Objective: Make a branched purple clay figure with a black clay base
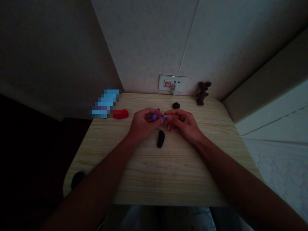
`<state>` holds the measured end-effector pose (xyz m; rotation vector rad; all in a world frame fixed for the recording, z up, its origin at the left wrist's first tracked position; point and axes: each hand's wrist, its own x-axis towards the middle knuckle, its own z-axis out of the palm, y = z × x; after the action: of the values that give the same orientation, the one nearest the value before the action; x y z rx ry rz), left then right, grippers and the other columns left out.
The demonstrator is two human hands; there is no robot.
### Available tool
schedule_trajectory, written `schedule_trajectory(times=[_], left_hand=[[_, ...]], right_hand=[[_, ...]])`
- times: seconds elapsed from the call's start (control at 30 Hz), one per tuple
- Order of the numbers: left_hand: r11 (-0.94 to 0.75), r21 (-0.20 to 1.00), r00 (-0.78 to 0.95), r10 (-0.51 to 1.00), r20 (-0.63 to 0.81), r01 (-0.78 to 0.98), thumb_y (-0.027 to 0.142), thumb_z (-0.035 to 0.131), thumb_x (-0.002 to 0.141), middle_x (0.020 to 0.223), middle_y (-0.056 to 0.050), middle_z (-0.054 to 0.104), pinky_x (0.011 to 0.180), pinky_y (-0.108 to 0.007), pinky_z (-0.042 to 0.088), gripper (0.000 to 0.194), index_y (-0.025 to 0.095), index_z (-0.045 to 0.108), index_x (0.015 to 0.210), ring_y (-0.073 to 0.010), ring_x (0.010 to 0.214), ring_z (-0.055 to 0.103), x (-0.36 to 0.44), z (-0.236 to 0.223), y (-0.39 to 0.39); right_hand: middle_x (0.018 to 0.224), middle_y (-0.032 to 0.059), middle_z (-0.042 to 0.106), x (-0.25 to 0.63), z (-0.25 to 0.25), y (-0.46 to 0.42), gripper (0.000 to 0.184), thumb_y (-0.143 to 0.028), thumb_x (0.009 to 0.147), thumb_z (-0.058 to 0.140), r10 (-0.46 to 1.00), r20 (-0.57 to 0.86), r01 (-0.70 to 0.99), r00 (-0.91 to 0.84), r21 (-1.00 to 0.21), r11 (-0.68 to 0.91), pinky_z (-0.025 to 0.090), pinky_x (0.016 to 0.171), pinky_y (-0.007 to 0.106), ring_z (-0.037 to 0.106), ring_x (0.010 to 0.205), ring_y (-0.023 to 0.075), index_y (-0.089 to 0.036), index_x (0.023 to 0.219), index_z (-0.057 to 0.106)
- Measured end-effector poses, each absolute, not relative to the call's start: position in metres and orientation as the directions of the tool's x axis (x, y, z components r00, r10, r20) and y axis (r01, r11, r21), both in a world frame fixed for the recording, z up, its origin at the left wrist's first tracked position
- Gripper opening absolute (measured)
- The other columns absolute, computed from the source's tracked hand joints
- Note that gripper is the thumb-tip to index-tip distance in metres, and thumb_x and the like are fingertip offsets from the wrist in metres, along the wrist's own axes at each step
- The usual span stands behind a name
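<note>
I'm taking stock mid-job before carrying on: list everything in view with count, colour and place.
Purple pieces: count unclear, purple, between the hands
Black strip: one, black, nearer the person than the hands
Black lump: one, black, beyond the hands
Dark round thing: one, blackish, table's near left
Red piece: one, red, table's left
Pixelated item: one, light blue, beside the red piece
Figure: one, brown, far right corner
Socket plate: one, whitish, on the wall
Table: one, pale wood, under the hands
Left hand, right hand: one each, bare, mid-table
</note>
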<state>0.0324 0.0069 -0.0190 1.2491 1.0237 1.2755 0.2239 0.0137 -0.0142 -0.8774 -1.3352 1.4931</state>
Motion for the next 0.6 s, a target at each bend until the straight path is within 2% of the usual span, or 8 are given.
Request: schedule_trajectory(times=[0.07, 0.2, 0.6], left_hand=[[-0.098, 0.988, 0.079, 0.991, 0.107, -0.118, 0.029, 0.093, 0.066, 0.090, -0.006, 0.079, 0.074, -0.031, 0.065, 0.034, 0.016, 0.075, 0.091, -0.0175, 0.078, 0.075, 0.0324, -0.0192, 0.0069], [-0.093, 0.991, 0.080, 0.992, 0.101, -0.101, 0.028, 0.093, 0.065, 0.085, -0.005, 0.079, 0.071, -0.031, 0.065, 0.032, 0.016, 0.076, 0.089, -0.0165, 0.071, 0.074, 0.0326, -0.0178, 0.0065], [-0.094, 0.991, 0.090, 0.991, 0.103, -0.099, 0.030, 0.090, 0.070, 0.083, -0.005, 0.078, 0.071, -0.033, 0.066, 0.029, 0.016, 0.075, 0.091, -0.0178, 0.070, 0.075, 0.0324, -0.0164, 0.0056]], right_hand=[[0.072, 0.0010, 0.077, 0.2234, -0.0145, 0.0128, 0.039, -0.043, 0.072, 0.095, 0.944, 0.098, -0.134, -0.314, -0.989, 0.058, 0.056, 0.055, 0.026, 0.067, 0.059, 0.0136, -0.020, 0.101, 0.081], [0.080, 0.0034, 0.080, 0.2226, -0.0170, 0.0124, 0.029, -0.040, 0.072, 0.096, 0.953, 0.123, -0.085, -0.278, -0.991, 0.103, 0.056, 0.057, 0.027, 0.065, 0.061, 0.0126, -0.022, 0.092, 0.085], [0.075, 0.0040, 0.079, 0.2246, -0.0167, 0.0147, 0.033, -0.048, 0.078, 0.090, 0.950, 0.098, -0.050, -0.297, -0.995, 0.087, 0.056, 0.060, 0.026, 0.065, 0.061, 0.0123, -0.018, 0.089, 0.083]])
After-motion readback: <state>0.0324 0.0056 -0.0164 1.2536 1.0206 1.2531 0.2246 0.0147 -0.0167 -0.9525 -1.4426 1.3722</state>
